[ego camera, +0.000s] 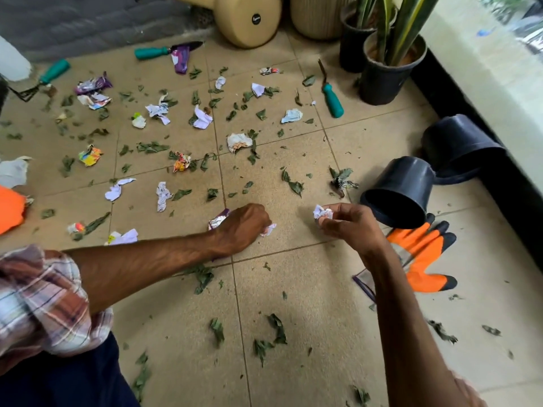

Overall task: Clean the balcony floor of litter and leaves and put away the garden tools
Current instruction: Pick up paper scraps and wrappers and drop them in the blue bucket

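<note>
Your left hand is fisted low over the tiled floor, its fingers curled round a pale scrap that pokes out. Your right hand pinches a crumpled paper between thumb and fingertips. Litter and leaves lie scattered ahead. Teal-handled tools lie beyond, well apart, and orange gloves lie beside your right wrist.

A: What is the person wearing?
B: A checked sleeve, white with brown and purple lines, bunched up at the left elbow. Dark navy trousers below it.
</note>
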